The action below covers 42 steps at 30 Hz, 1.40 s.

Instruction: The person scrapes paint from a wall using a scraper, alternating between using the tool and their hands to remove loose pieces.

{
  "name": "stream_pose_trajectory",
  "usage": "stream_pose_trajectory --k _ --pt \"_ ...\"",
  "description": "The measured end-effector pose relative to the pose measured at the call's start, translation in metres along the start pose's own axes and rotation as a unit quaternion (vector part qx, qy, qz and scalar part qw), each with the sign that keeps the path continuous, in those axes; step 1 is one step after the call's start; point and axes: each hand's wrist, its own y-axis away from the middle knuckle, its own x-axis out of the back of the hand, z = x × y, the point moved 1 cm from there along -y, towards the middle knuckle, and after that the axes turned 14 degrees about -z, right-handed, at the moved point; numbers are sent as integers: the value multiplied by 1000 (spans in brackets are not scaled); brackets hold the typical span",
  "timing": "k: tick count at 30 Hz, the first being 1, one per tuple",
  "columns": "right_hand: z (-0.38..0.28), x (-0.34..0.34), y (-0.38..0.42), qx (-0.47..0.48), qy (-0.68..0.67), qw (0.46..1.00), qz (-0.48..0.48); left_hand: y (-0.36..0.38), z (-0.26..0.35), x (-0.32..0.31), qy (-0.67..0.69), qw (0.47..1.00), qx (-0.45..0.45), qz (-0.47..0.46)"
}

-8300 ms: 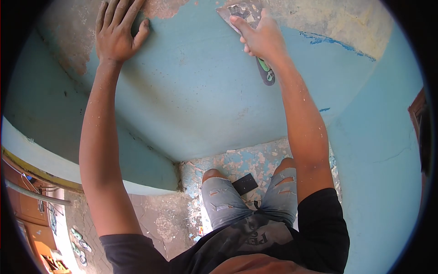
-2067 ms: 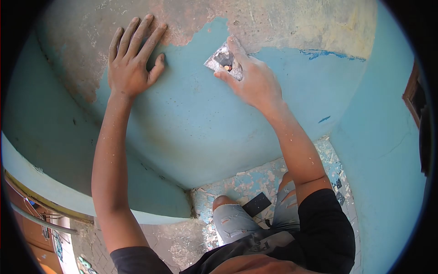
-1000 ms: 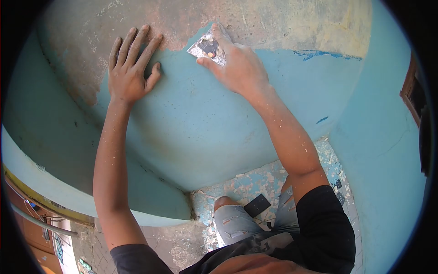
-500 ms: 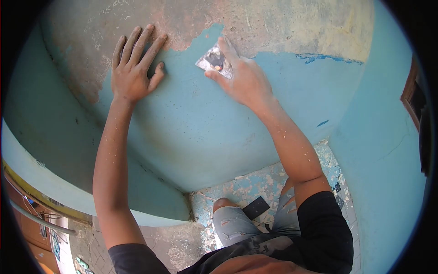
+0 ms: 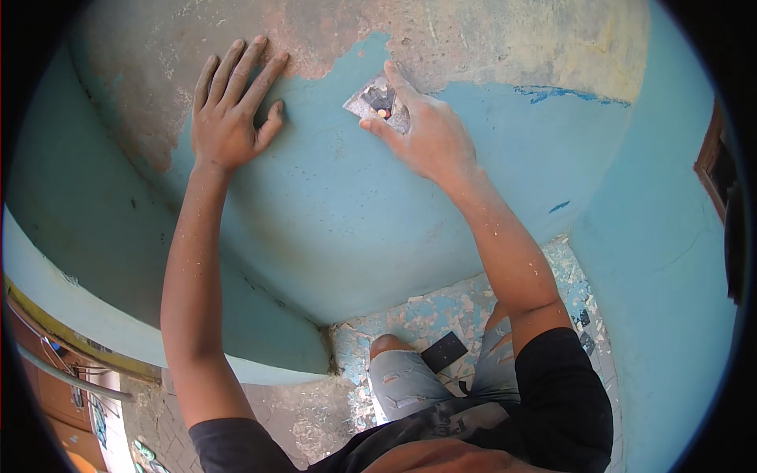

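Observation:
My left hand (image 5: 229,118) lies flat against the wall with its fingers spread, across the border between bare plaster (image 5: 331,31) and blue paint (image 5: 331,197). Dust coats its fingertips. In my right hand (image 5: 430,130) is a paint scraper (image 5: 364,102), its flat, pale-speckled blade pointing left against the painted wall. The index finger stretches along the blade's upper edge and the thumb sits at its lower edge. Most of the scraper's handle is hidden under the palm. A ragged edge of blue paint runs just above the blade.
Paint flakes (image 5: 441,311) litter the floor below the wall. A dark flat rectangle (image 5: 444,352) lies between my knees. A curved low wall (image 5: 268,331) stands on the left and a blue side wall (image 5: 654,276) on the right. A brown frame (image 5: 712,162) shows at far right.
My right hand and the scraper have shifted slightly right and a little down on the wall. The left hand stays in place.

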Motion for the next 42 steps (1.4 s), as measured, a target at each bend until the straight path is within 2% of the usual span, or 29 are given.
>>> stream_pose_trajectory --k 4,6,8,10,12,13,14,16,18,19,20,21,22,23,24,25,26,27,28,30,31,33,34,36,37,39,40,41,42 --pt "24 -23 23 58 -28 998 27 -1 -2 1 8 1000 -3 22" --pt "41 -30 49 35 -162 985 -38 -2 -2 3 4 1000 1 19" --pt "67 -51 89 11 -256 966 -26 -3 -3 3 -5 1000 3 15" --pt "103 -81 136 -49 -308 949 -40 -2 -5 2 11 999 5 38" --pt "168 -154 194 -67 -276 959 20 -5 -2 3 3 999 19 42" --pt "168 -152 223 -167 -392 903 -50 -6 0 4 -2 998 39 57" --pt "169 -148 249 -257 -493 823 -116 -6 -1 2 1 997 40 67" --pt "199 -204 315 -285 -516 805 -59 -8 2 1 -16 997 52 57" --pt "211 -231 373 -396 -571 711 -110 -3 0 -6 -18 997 76 25" --pt "211 -239 398 -427 -577 687 -113 -4 7 -12 -29 997 73 22" --pt "210 -245 414 -459 -581 662 -115 -9 20 -20 2 990 141 31" --pt "209 -247 419 -454 -588 659 -120 -17 35 -24 34 976 210 40" --pt "208 -248 426 -507 -569 635 -130 -31 57 -25 114 960 253 21" --pt "207 -251 431 -558 -547 609 -140 -45 80 -26 139 950 281 10" --pt "209 -251 427 -523 -541 642 -148 -58 102 -27 145 953 267 -6" --pt "212 -252 426 -521 -540 643 -152 -68 126 -30 136 964 227 -30" --pt "216 -252 425 -486 -532 678 -147 -77 150 -29 122 979 147 -64" --pt "218 -254 424 -450 -524 710 -141 -83 172 -25 72 984 75 -146" --pt "220 -256 425 -450 -524 709 -145 -84 192 -25 90 980 -15 -176" --pt "229 -259 430 -520 -540 656 -85 -82 221 -30 100 942 -188 -260" --pt "234 -261 426 -519 -539 658 -86 -83 228 -33 102 906 -273 -307" --pt "240 -265 432 -562 -599 567 -58 -83 224 -35 95 904 -281 -309" --pt "242 -263 432 -566 -597 563 -73 -86 218 -32 85 901 -293 -308" --pt "242 -260 433 -575 -596 557 -70 -98 188 -19 50 944 -222 -238" --pt "242 -261 433 -580 -595 552 -70 -101 168 -18 24 967 -159 -196" --pt "239 -254 434 -596 -595 532 -88 -101 133 -19 15 996 -43 -71" --pt "240 -257 438 -576 -599 549 -96 -99 128 -21 6 1000 -5 -30" --pt "238 -261 441 -554 -603 565 -103 -98 128 -26 9 999 -16 -34" --pt "236 -261 441 -557 -608 557 -101 -96 130 -28 -12 999 1 -39"
